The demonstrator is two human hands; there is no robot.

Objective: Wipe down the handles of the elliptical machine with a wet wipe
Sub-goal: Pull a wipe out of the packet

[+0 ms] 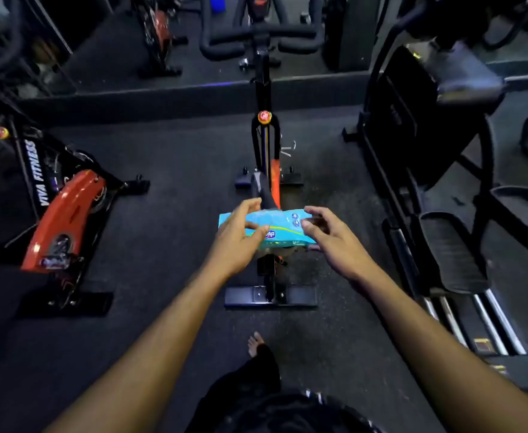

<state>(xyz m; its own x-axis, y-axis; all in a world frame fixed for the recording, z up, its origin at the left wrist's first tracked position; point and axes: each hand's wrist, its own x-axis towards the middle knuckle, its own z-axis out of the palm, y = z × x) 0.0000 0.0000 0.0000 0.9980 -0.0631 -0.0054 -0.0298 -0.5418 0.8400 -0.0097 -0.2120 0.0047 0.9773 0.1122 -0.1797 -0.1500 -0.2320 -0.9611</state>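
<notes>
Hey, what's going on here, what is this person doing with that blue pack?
A person stands in a gym with both arms stretched out over the saddle of a spin bike. The left hand grips one end of a blue pack of wet wipes, which appears to rest on the saddle. The right hand is at the other end, fingers loosely curled. No wipe is out yet.

I see the wet wipe pack [283, 228], a flat light-blue pouch with a yellow curved stripe and blue printing, lying crosswise on the saddle of a spin bike at the centre of my view. It sits level, long side running nine to three o'clock. The elliptical machine [437, 195] stands at three o'clock, dark-framed, with ribbed black foot pedals and silver rails; its handles are blurred.
</notes>
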